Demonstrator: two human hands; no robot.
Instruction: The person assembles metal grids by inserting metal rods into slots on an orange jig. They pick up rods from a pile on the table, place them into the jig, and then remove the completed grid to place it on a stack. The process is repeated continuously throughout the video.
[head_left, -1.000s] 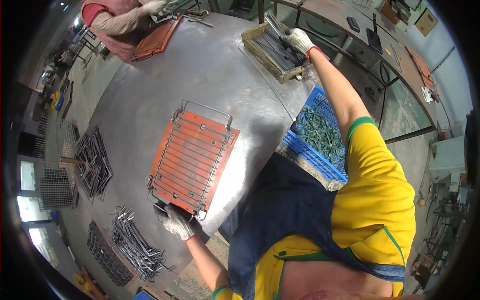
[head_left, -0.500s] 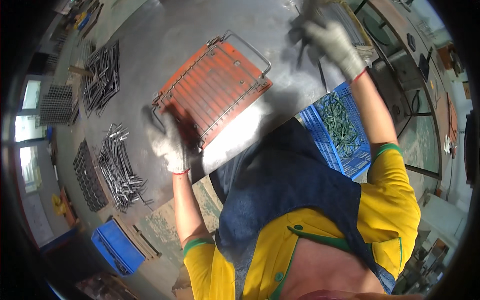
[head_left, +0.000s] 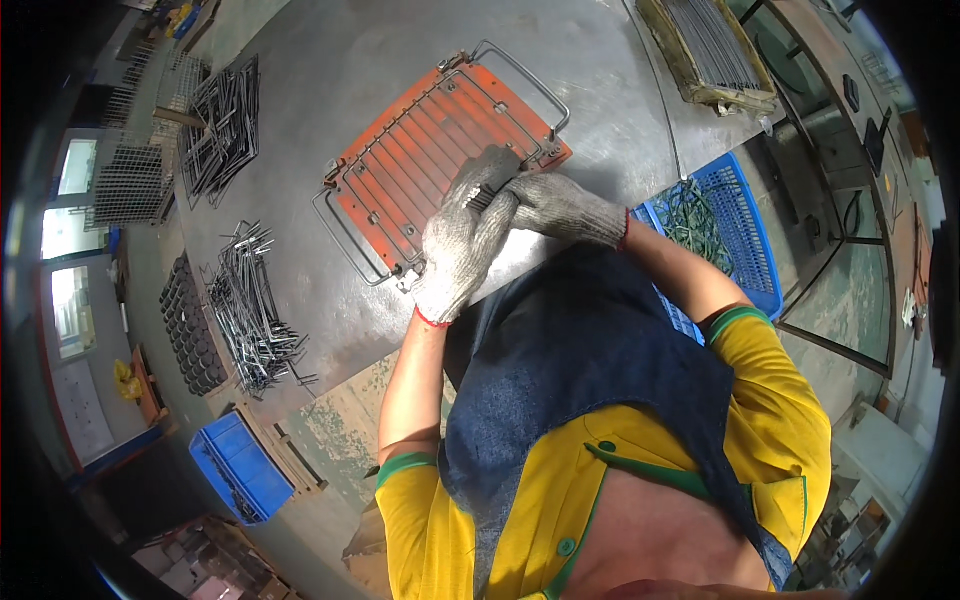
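An orange metal jig [head_left: 420,150] lies on the grey steel table [head_left: 330,60], with a wire grille frame [head_left: 520,75] set into it. Both my gloved hands meet over the jig's near edge. My left hand [head_left: 458,252] folds its fingers over the fingertips of my right hand [head_left: 560,205]. A few thin dark wire rods [head_left: 490,198] show between the two gloves, just above the grille. How many rods there are is hidden by the fingers.
A blue crate [head_left: 745,215] of small greenish metal parts stands to my right. At the far right sits a wooden tray [head_left: 700,95] of long rods. Heaps of bent wire pieces [head_left: 250,310] and black stacked parts [head_left: 188,325] lie left; another blue crate [head_left: 240,465] is lower left.
My right hand has come down from the rod tray to the jig. My left hand has moved from the jig's left corner to meet it, and the two now touch.
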